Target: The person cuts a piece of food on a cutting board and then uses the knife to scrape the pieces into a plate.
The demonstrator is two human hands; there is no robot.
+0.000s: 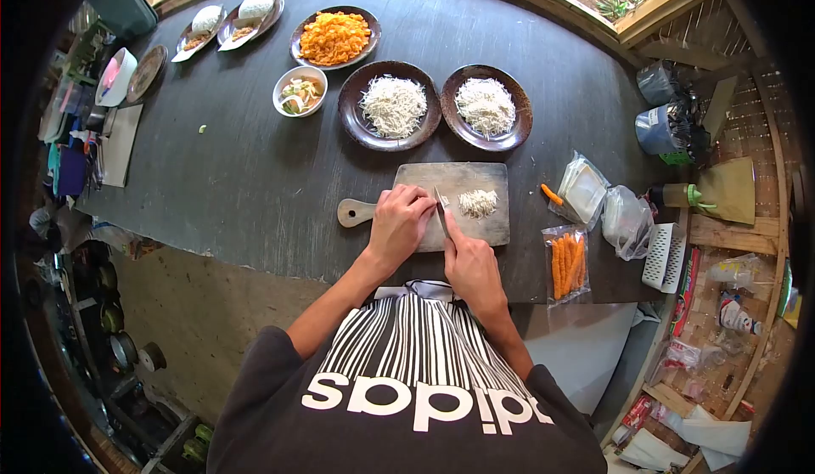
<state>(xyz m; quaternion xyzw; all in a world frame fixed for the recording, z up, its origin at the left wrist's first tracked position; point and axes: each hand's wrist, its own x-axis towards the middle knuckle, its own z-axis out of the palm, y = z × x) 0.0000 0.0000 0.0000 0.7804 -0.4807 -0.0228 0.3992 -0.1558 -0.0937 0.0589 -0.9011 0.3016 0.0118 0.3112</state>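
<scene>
A wooden cutting board [416, 177] with a handle at its left lies near the table's front edge. My right hand [472, 270] is closed round a knife [441, 206], its blade pointing away from me over the board. Just left of the blade, my left hand [399, 223] has its fingers curled down onto the board; what they press on is hidden. Small pale bits show beside the blade. To the right on the board sits a little heap of finely cut white shreds [477, 204]. Beyond the board, two dark plates [348, 126] [525, 130] hold mounds of similar white shreds.
Behind are a plate of orange pieces [334, 39], a bowl of cut vegetables [300, 92] and two plates with rice [256, 4] [206, 19]. At right lie a bag of carrots [567, 263], a loose carrot [551, 194] and plastic bags [628, 222].
</scene>
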